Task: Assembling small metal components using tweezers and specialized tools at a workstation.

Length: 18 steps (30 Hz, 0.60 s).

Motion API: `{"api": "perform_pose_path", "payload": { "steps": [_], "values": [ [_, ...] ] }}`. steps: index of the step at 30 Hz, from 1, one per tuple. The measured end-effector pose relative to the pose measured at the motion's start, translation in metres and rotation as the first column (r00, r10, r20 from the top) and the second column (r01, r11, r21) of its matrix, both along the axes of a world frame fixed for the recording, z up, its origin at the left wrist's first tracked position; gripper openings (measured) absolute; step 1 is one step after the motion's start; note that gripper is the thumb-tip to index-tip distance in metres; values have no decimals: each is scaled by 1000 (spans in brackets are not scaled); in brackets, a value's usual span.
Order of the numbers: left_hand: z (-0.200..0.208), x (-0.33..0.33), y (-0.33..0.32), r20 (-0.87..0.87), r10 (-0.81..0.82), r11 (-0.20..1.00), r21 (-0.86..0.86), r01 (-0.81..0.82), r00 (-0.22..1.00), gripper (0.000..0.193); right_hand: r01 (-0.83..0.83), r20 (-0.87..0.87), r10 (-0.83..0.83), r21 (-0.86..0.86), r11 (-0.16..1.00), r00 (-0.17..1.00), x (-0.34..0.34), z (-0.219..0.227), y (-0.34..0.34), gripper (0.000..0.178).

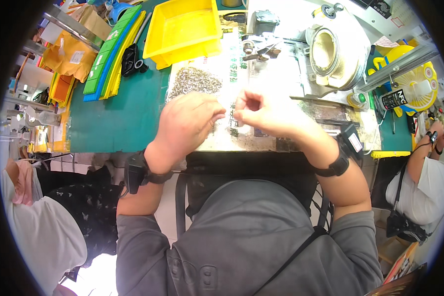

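Observation:
Both hands are raised close together over the near edge of the bench. My left hand (187, 123) is closed, fingertips pinched together and facing right; whatever they hold is too small to make out. Across a narrow gap, my right hand (264, 112) curls thumb and forefinger into a pinch, and anything in it is likewise too small to tell. Just beyond my left hand lies a pile of small shiny metal pieces (196, 80), looking like rings or links. A yellow plastic bin (182, 56) stands behind that pile.
A white machine with a round housing (325, 49) stands at the right, near a yellow fan (419, 89). Green, blue and yellow strips (106, 59) and a black tool (131, 60) lie on the green mat (118, 118). People sit at both sides.

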<state>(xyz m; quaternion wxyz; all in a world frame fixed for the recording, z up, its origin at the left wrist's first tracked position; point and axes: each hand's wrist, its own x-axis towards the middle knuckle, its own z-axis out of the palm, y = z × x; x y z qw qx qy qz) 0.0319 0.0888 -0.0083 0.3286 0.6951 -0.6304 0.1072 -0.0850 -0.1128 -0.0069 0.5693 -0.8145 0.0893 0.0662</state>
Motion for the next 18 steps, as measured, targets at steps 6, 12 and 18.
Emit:
{"api": "perform_pose_path", "payload": {
  "steps": [6, 12, 18],
  "values": [
    [-3, 13, 10, 106, 81, 992, 91, -91, 991, 12, 141, 159, -113, -178, 974, 981, -22, 31, -7, 18],
    [22, -14, -13, -205, 21, 999, -44, -31, 979, 10, 141, 489, -29, -194, 971, 872, -28, 22, 10, 17],
    [38, -31, -38, -399, -9, 984, -168, -63, 917, 8, 323, 664, -195, -75, 943, 722, -34, 24, 12, 15]
  ]
}}
